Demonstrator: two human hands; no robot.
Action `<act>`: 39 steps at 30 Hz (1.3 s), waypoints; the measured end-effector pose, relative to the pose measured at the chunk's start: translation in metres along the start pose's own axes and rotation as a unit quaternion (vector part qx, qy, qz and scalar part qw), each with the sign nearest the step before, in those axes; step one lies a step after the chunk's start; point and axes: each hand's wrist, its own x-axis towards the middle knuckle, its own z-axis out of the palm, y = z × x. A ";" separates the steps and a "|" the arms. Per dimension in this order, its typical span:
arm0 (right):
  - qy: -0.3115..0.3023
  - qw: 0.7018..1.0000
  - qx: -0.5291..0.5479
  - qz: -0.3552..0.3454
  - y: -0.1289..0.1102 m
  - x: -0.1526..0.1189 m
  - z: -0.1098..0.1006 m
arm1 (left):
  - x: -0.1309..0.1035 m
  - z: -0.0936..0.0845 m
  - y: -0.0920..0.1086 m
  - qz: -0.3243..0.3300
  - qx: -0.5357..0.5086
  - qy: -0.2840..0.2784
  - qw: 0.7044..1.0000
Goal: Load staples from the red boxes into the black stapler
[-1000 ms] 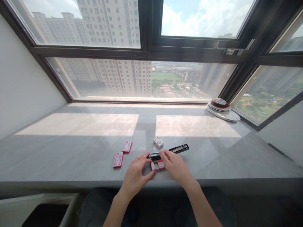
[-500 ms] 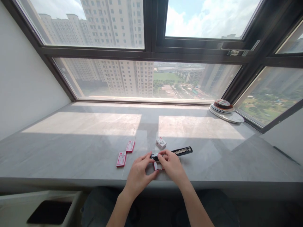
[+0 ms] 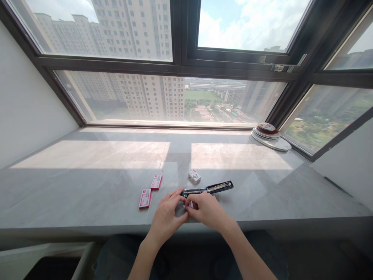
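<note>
An opened black stapler [image 3: 218, 187] lies on the grey counter, its metal magazine showing and its far end pointing right. My left hand [image 3: 170, 212] is curled at the stapler's left end, fingertips touching it, with the thumb at a small red and white box. My right hand [image 3: 205, 210] is pinched over that box [image 3: 191, 204], just below the stapler. The fingers mostly hide the box, and whether the right fingertips hold staples cannot be made out.
Two red and white boxes, one nearer [image 3: 145, 198] and one farther [image 3: 156, 182], lie left of my hands. A white box [image 3: 194, 176] sits behind the stapler. Stacked plates [image 3: 271, 142] stand at the back right by the window. The counter's front edge runs below my hands.
My right hand has moved off the stapler, down and left to the small box, uncovering the magazine. The whole view has shifted slightly.
</note>
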 end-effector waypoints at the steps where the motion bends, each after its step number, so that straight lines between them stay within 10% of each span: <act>1: -0.005 1.000 -0.008 0.007 0.003 -0.002 -0.001 | 0.000 0.000 0.000 0.004 0.001 -0.002 1.000; 9: 0.045 0.984 0.169 0.012 0.027 -0.017 -0.015 | -0.006 0.003 0.011 -0.002 0.015 0.077 0.997; 20: 0.110 0.947 0.293 0.072 0.068 -0.035 -0.003 | 0.011 0.027 0.035 0.003 0.000 -0.064 0.998; 39: -0.031 0.999 -0.011 -0.034 0.022 -0.026 -0.019 | -0.005 0.009 0.028 -0.034 -0.047 -0.040 0.998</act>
